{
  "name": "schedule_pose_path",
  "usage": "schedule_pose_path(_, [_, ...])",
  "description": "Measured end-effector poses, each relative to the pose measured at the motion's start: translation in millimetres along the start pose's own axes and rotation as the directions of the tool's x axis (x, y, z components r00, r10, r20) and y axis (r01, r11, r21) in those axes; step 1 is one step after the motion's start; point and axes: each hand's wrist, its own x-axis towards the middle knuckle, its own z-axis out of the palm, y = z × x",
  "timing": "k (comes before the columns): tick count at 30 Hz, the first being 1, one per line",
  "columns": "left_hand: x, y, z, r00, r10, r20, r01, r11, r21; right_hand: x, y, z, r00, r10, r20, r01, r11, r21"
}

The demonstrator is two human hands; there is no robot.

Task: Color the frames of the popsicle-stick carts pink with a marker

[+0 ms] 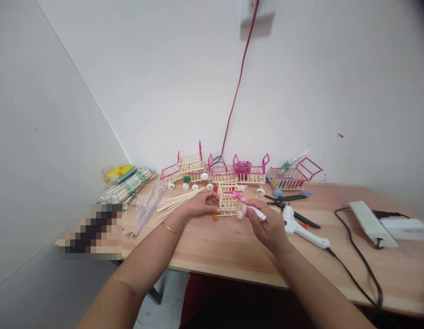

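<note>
A small cart of pale wooden sticks (228, 209) stands at the middle of the table, with wheels at its base. My left hand (205, 203) is closed on its left side. In my right hand (269, 225) is a brush with a pale pink handle (256, 212). The brush's bright pink tip touches the cart's upper bar, where a stretch of pink colour shows. Behind the cart stand several similar stick carts (250, 176) with pink bars and bottle-cap wheels. A pink cup (244, 167) sits among them.
Loose sticks (179, 203) and bundled skewers (132, 185) lie to the left. Right of my hand are a white glue gun (306, 229), dark-handled pliers (306, 218) and a white power strip (373, 224) with black cables. Another cart (290, 177) stands at the back right.
</note>
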Motion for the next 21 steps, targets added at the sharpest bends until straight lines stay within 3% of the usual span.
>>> schedule_pose_path(5, [0, -2, -1.1, 1.0, -0.009, 0.002, 0.009, 1.0, 0.001, -3, 7, 0, 0.995, 0.074, -0.068, -0.077, 0.996, -0.044])
schedule_pose_path(21, [4, -9, -2.1, 0.999, 0.028, -0.025, -0.026, 0.997, 0.076, -2, 3, -1, 0.999, 0.051, -0.004, -0.051, 0.999, 0.001])
